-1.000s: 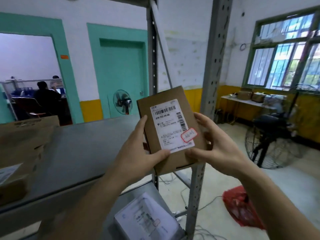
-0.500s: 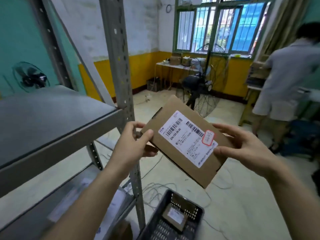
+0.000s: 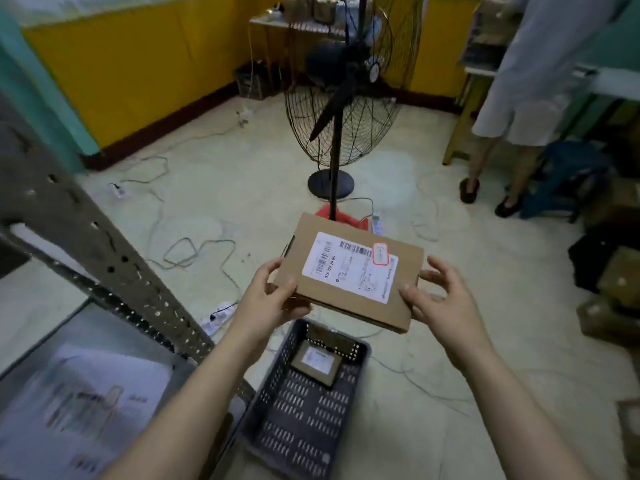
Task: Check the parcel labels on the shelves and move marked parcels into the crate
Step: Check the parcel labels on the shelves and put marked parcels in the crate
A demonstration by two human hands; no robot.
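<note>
I hold a flat brown cardboard parcel (image 3: 349, 306) level in front of me. Its white label (image 3: 349, 266) faces up and carries a red-outlined mark (image 3: 381, 253) at its top right corner. My left hand (image 3: 273, 299) grips the parcel's left edge. My right hand (image 3: 440, 299) touches its right edge with thumb on top and fingers spread. Directly below, on the floor, stands a dark slotted plastic crate (image 3: 298, 420) with one small labelled brown parcel (image 3: 317, 362) lying at its far end.
A grey metal shelf post (image 3: 86, 230) slants across the left, with a white parcel (image 3: 79, 407) on the lower shelf. A pedestal fan (image 3: 341, 109) stands ahead among loose cables. A person (image 3: 516, 98) stands at the right, with boxes (image 3: 613, 299) piled by the right edge.
I have turned away from the shelf and looked down. The parcel went from upright at face height to lying flat above the crate. My right fingers have loosened and spread.
</note>
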